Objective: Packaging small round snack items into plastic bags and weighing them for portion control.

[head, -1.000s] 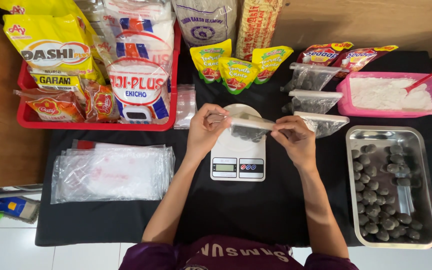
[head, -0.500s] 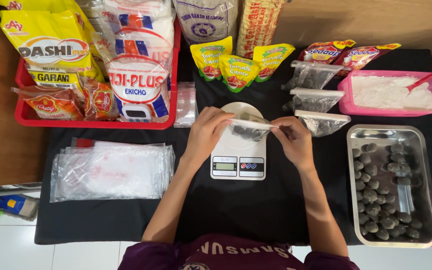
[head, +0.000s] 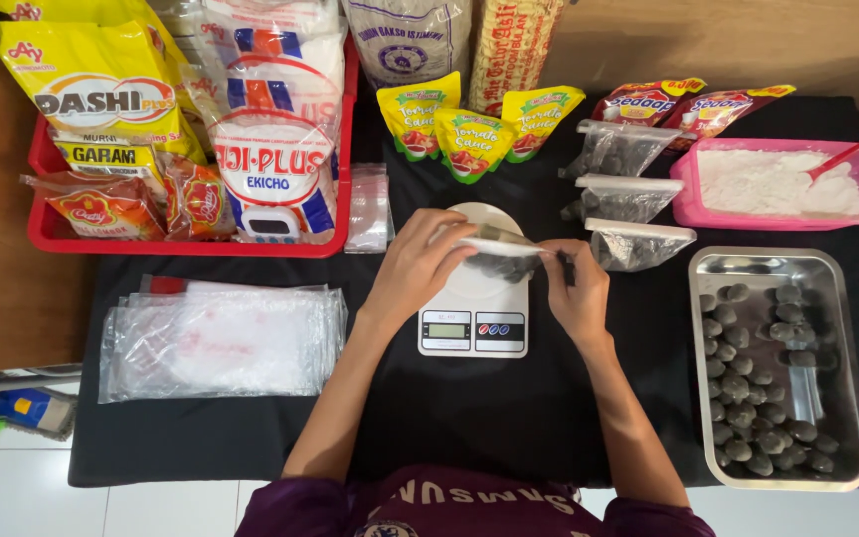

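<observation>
A small clear zip bag (head: 497,255) with dark round balls inside rests on the white kitchen scale (head: 473,316) in the middle of the black-covered table. My left hand (head: 418,267) pinches the left end of the bag's top strip. My right hand (head: 577,288) pinches the right end of the strip, fingers closed on it. Both hands hold the bag just above the scale's round plate.
Three filled bags (head: 620,195) lie right of the scale. A steel tray (head: 843,298) of dark balls sits at right, a pink tub of white powder (head: 785,185) behind it. A stack of empty clear bags (head: 223,340) lies left, a red basket (head: 52,231) of packets at back left.
My hands have drawn closer together along the bag's top strip, and the bag has settled lower onto the scale. My right hand's fingers have curled tighter.
</observation>
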